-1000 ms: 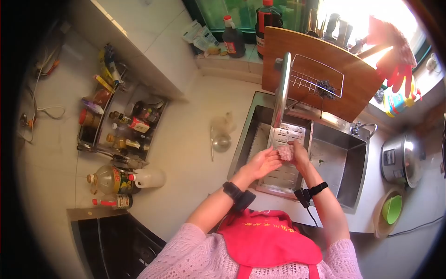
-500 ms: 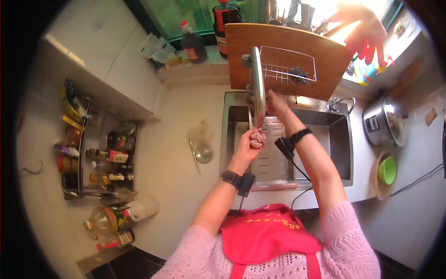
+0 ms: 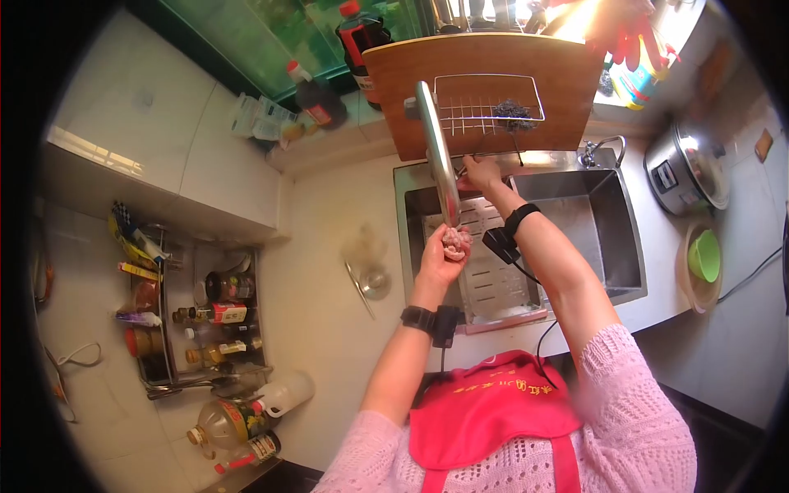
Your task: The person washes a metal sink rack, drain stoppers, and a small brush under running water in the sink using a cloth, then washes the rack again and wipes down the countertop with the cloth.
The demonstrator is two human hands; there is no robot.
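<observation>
A lump of pinkish raw meat (image 3: 457,241) rests in my left hand (image 3: 436,261), fingers curled around it. It is directly under the spout end of the tall metal faucet (image 3: 440,152), over the left basin of the sink. My right hand (image 3: 483,174) reaches behind the spout to the faucet handle (image 3: 461,172), its fingers closed there and partly hidden. Beneath both hands lies a slotted metal drain tray (image 3: 497,283) in the left basin.
Behind the sink stands a wooden cutting board (image 3: 485,70) with a wire rack (image 3: 489,103) holding a scouring pad. A rice cooker (image 3: 686,168) and green bowl (image 3: 704,255) are at right. Sauce bottles (image 3: 316,99) line the ledge; a condiment rack (image 3: 209,316) stands left.
The camera view has shifted slightly. My right hand stays at the faucet handle, and my left hand still holds the meat under the spout.
</observation>
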